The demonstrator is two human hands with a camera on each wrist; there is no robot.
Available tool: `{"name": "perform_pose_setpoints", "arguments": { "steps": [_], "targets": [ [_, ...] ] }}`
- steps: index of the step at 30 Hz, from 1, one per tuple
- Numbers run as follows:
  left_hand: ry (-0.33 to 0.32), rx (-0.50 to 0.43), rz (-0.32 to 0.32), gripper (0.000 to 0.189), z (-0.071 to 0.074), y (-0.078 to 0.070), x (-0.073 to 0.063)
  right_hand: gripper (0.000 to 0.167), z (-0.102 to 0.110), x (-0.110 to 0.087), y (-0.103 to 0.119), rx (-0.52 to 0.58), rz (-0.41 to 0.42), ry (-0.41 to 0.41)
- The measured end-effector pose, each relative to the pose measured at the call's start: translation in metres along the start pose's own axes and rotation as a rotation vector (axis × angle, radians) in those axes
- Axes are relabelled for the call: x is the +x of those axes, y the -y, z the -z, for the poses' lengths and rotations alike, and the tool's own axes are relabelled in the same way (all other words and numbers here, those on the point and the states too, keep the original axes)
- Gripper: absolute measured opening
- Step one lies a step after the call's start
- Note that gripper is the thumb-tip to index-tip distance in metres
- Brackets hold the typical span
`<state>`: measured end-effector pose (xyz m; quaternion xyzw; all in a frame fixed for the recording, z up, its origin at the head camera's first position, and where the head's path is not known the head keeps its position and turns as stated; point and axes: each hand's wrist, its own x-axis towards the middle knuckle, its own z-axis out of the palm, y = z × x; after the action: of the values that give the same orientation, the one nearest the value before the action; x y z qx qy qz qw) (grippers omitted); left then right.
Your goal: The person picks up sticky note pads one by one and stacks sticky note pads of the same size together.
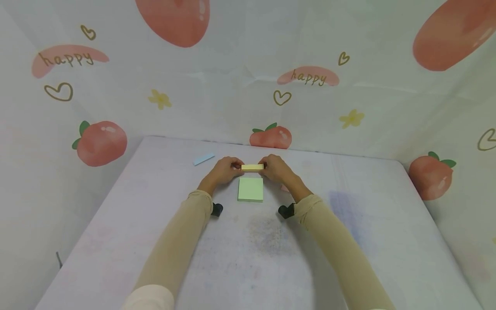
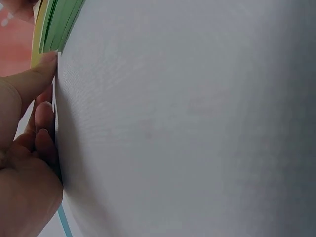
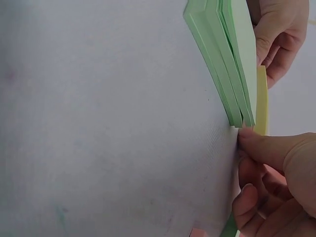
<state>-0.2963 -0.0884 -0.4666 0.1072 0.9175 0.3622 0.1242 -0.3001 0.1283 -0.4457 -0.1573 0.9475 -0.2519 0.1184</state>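
Note:
A yellow sticky-note pad (image 1: 252, 167) is held between my two hands, its narrow side toward the head camera. My left hand (image 1: 225, 170) pinches its left end, and the right hand (image 1: 277, 168) pinches the right end. Just on the near side of it, a thick square stack of light green sticky notes (image 1: 250, 189) lies flat on the table. In the right wrist view the layers of the green stack (image 3: 222, 64) show small gaps, with the yellow pad (image 3: 262, 94) right behind. Fingers partly hide the yellow pad's ends.
A light blue strip-shaped pad (image 1: 203, 159) lies beyond my left hand. A pink piece (image 1: 284, 188) is mostly hidden behind the right wrist. Black wrist-worn devices (image 1: 286, 211) stick out below both wrists. A fruit-printed cloth wall (image 1: 232, 107) rises at the table's back edge.

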Motion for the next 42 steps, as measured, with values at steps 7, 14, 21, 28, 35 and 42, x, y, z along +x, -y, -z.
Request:
{"name": "perform_pose_setpoints", "arguments": {
  "steps": [7, 14, 21, 28, 35, 42],
  "targets": [
    [0.014, 0.000, 0.014, 0.033, 0.000, -0.001, 0.000, 0.030, -0.001, 0.001, -0.003, 0.018, 0.000, -0.006],
    [0.017, -0.018, 0.005, 0.033, 0.002, -0.001, -0.001, 0.039, 0.005, -0.003, -0.005, 0.040, -0.015, -0.011],
    [0.024, -0.017, -0.004, 0.034, 0.002, 0.001, -0.001, 0.041, 0.013, -0.009, -0.013, 0.073, -0.042, -0.077],
    [0.031, -0.027, -0.005, 0.034, 0.002, 0.000, 0.000, 0.046, 0.019, -0.017, -0.029, 0.120, -0.073, -0.137],
    [0.032, -0.033, 0.019, 0.034, 0.001, 0.003, 0.002, 0.054, 0.024, -0.024, -0.039, 0.180, -0.094, -0.158],
    [0.033, -0.043, 0.012, 0.034, 0.001, 0.004, 0.003, 0.055, 0.026, -0.030, -0.050, 0.196, -0.153, -0.149]
  ]
}}
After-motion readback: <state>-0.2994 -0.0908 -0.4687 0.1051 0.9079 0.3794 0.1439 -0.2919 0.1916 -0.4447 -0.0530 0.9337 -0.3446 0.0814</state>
